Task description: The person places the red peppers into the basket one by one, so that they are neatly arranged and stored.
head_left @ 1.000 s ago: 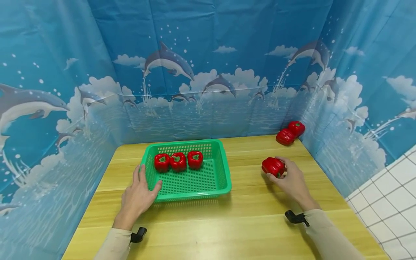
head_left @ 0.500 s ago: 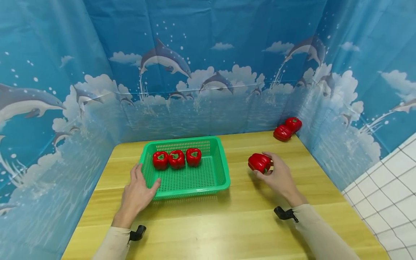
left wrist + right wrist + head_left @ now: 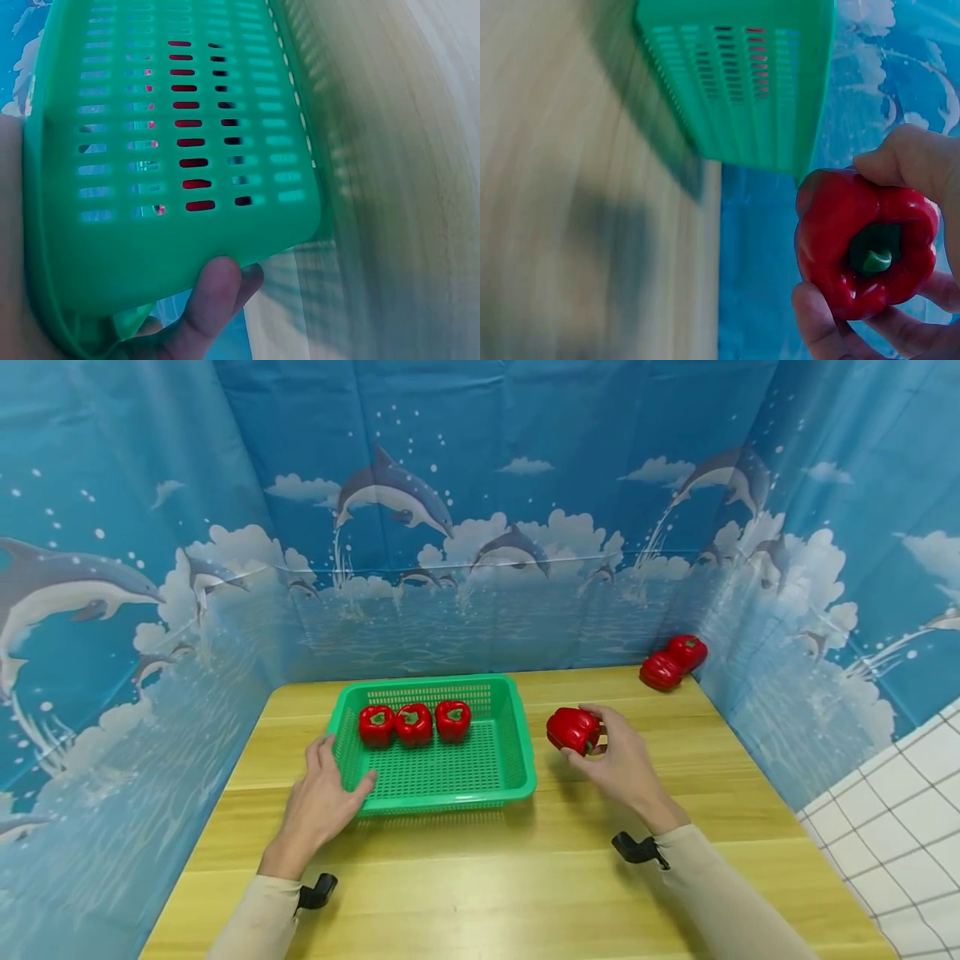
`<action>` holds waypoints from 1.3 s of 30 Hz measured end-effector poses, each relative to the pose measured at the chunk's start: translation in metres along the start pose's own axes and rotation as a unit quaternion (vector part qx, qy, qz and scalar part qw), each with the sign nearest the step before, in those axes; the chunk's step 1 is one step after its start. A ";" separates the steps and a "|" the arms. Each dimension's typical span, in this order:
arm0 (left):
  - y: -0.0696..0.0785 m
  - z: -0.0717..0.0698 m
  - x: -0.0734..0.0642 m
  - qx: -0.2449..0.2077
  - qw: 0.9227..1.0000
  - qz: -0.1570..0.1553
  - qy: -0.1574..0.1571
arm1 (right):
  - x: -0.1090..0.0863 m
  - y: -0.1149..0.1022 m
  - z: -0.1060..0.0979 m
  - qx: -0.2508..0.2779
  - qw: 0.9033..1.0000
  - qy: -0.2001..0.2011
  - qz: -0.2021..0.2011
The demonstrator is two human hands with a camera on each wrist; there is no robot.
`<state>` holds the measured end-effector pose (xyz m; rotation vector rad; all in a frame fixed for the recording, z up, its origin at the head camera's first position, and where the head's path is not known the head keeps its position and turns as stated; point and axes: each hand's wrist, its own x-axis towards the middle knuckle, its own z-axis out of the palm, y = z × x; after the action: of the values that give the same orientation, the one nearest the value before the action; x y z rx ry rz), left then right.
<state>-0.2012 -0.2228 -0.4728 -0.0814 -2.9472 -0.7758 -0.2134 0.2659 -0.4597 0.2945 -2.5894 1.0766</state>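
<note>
A red bell pepper (image 3: 572, 729) is held in my right hand (image 3: 622, 764), just off the right side of a green plastic basket (image 3: 450, 799). In the right wrist view, thumb and fingers grip the pepper (image 3: 832, 225) from its sides, its green stem facing the camera. My left hand (image 3: 322, 797) holds the basket at its front left corner, thumb over the front rim. The left wrist view has fingertips (image 3: 217, 289) curled against the end wall. Inside the basket, three red bell peppers (image 3: 413, 725) stand in a row near the back, stems up.
Two more red bell peppers (image 3: 662, 671) lie together at the table's back right corner. A blue dolphin-print curtain (image 3: 480, 602) borders the wooden table (image 3: 450, 885) at the back and both sides. White tiles (image 3: 900, 810) show beyond its right edge.
My right hand has carried the bell pepper leftward across the table toward the basket. The left hand stays at the basket's corner, and the peppers inside have not shifted.
</note>
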 end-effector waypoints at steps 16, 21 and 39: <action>-0.008 -0.001 -0.007 -0.010 0.999 0.025 -0.019 | 0.035 -0.049 0.026 0.013 0.997 -0.026 -0.066; -0.007 -0.001 -0.006 -0.017 0.999 0.028 -0.017 | 0.045 -0.061 0.032 0.010 0.996 -0.049 -0.078; -0.008 -0.001 -0.004 -0.019 0.999 0.025 -0.020 | 0.080 -0.102 0.064 -0.001 0.988 -0.115 -0.101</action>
<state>-0.1973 -0.2305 -0.4766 -0.1754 -2.9555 -0.8329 -0.2694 0.1443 -0.4064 0.7043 -2.6847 1.0198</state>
